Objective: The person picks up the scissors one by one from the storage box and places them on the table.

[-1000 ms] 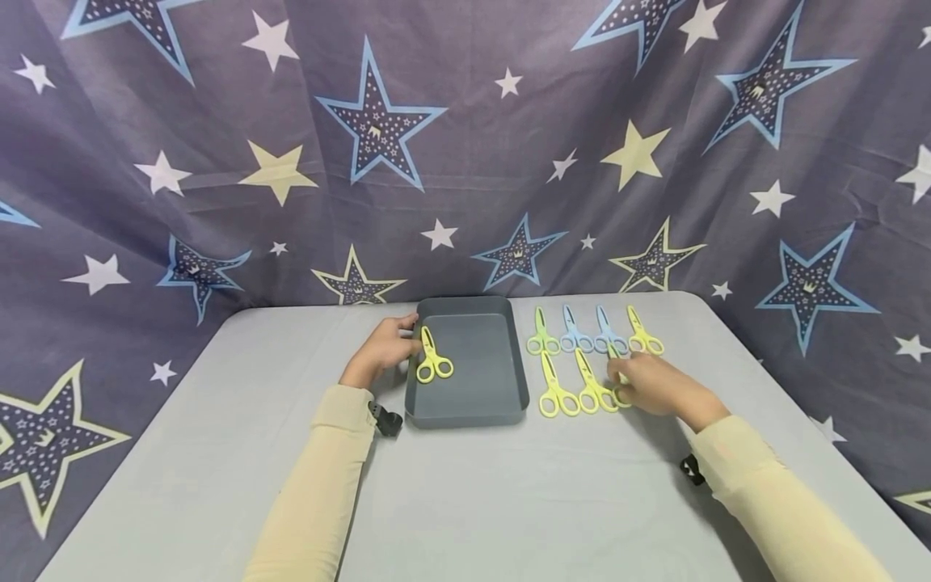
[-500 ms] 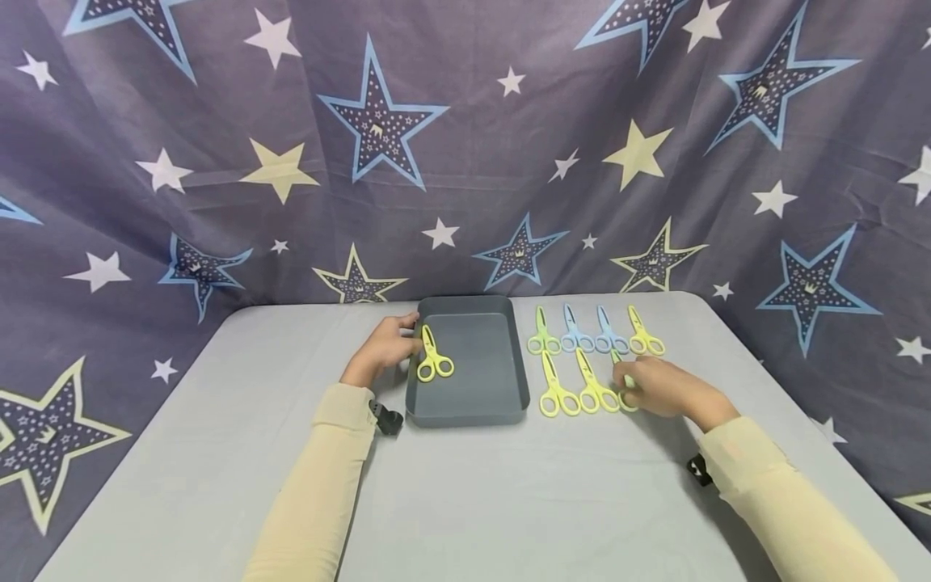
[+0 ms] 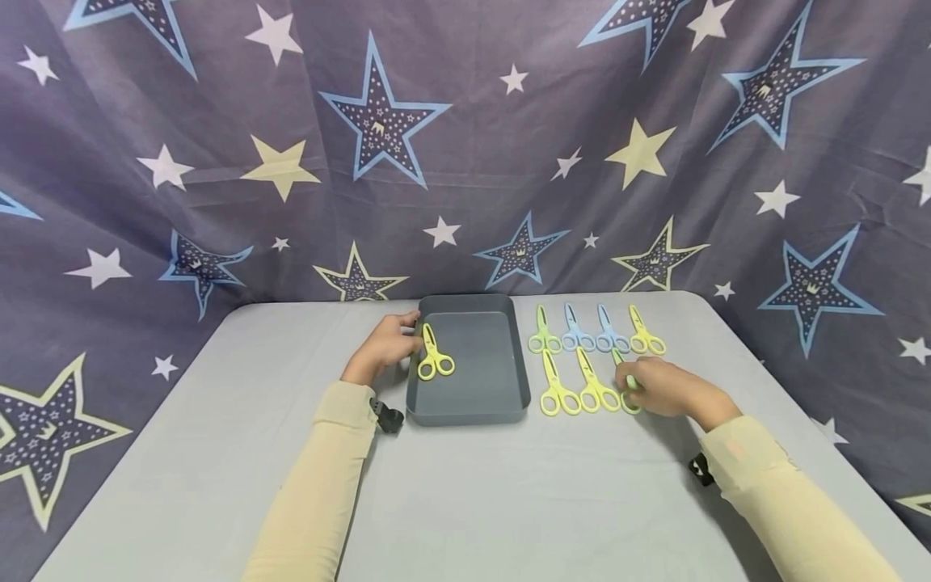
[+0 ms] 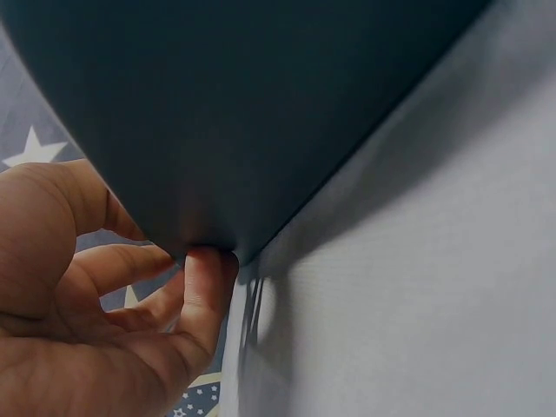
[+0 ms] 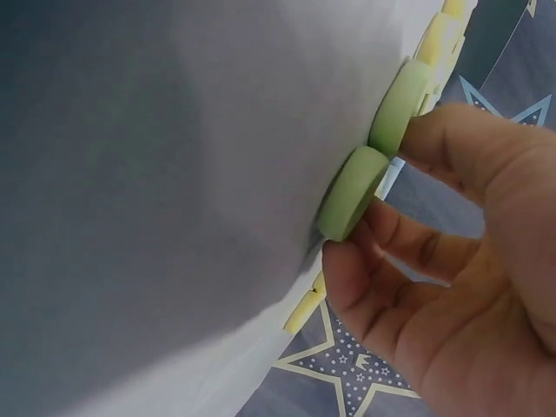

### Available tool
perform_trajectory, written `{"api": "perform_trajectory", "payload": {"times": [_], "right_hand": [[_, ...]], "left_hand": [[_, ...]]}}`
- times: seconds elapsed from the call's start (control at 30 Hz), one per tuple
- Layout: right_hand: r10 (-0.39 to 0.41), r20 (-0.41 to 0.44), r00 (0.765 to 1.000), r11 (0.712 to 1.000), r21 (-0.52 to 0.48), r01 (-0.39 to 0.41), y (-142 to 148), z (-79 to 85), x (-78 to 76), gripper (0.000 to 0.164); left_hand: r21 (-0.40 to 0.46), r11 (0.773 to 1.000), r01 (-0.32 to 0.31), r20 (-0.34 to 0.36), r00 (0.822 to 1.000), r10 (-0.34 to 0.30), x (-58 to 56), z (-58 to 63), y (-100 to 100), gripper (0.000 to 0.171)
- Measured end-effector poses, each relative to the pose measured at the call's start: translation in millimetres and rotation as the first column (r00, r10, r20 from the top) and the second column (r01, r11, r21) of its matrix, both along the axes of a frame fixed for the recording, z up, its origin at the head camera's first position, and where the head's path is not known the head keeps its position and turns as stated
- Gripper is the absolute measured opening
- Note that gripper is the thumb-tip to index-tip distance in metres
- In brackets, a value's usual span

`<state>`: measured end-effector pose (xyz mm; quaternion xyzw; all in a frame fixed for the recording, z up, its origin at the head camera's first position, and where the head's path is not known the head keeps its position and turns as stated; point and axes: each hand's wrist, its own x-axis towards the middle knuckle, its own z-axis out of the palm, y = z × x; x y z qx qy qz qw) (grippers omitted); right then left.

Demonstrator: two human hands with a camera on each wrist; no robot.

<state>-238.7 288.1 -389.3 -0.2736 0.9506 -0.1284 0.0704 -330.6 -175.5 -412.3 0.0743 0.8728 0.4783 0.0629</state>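
A dark grey tray (image 3: pixel 469 419) lies on the table with yellow scissors (image 3: pixel 429 343) inside, near its left wall. My left hand (image 3: pixel 384 347) holds that left wall, thumb and fingers at its rim in the left wrist view. On the right, my right hand (image 3: pixel 660 388) pinches green scissors (image 5: pixel 354 193) between thumb and fingers. Their handle loops sit low at the cloth; the hand covers the middle of them. Just left of these lie two yellow pairs, the nearer yellow scissors (image 3: pixel 587 372) and the farther yellow scissors (image 3: pixel 550 374).
Behind the front row lies a back row: green scissors (image 3: pixel 541 325), blue scissors (image 3: pixel 572 322), a second blue pair and yellow scissors (image 3: pixel 639 325). A grey cloth covers the table (image 3: pixel 509 501). A star-patterned curtain (image 3: pixel 465 178) hangs close behind the table's far edge.
My right hand has shifted slightly right with the green scissors, away from the neighbouring yellow pair. The left hand and the tray look the same.
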Motion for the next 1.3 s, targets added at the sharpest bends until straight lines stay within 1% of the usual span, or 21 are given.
{"api": "perform_trajectory", "payload": {"times": [0.13,0.37,0.43,0.53,0.63,0.73,0.93,1.17,1.3], "right_hand": [[-0.009,0.010,1.000,1.000,-0.007,0.009,0,0.2,0.3,0.014],[-0.008,0.024,1.000,1.000,0.005,0.008,0,6.9,0.2,0.014],[0.001,-0.004,1.000,1.000,0.004,-0.001,0,8.3,-0.7,0.015],[0.013,-0.076,0.997,1.000,-0.011,-0.014,-2,9.3,-1.6,0.015],[0.014,-0.156,0.988,0.999,-0.037,-0.020,-5,8.7,-2.5,0.013],[0.012,-0.204,0.979,0.999,-0.049,-0.022,-11,8.4,-3.9,0.012],[0.014,-0.240,0.971,0.998,-0.054,-0.028,-26,12.4,-5.8,0.015],[0.034,-0.292,0.956,0.993,-0.102,-0.067,-45,15.5,-8.9,0.013],[0.023,-0.296,0.955,0.992,-0.108,-0.058,-56,15.8,-11.7,0.012]], "left_hand": [[0.009,1.000,0.006,0.000,1.000,-0.006,-0.2,0.0,0,0.083],[0.019,1.000,0.005,0.001,1.000,-0.005,-0.6,-0.8,0,0.083],[0.016,1.000,0.005,-0.001,1.000,-0.005,-0.6,-0.5,0,0.084],[0.015,1.000,0.004,-0.002,1.000,-0.004,-0.6,-0.2,0,0.085],[0.012,1.000,0.003,-0.003,1.000,-0.003,-0.7,-0.3,0,0.085],[0.010,1.000,0.004,-0.004,1.000,-0.004,-0.7,-0.6,-1,0.085],[0.008,1.000,0.000,-0.005,1.000,0.000,-1.3,-2.0,-1,0.084],[0.007,1.000,-0.004,0.001,1.000,0.004,-0.2,-1.1,0,0.085],[0.010,1.000,-0.011,0.001,1.000,0.011,0.3,-0.6,0,0.085]]}}
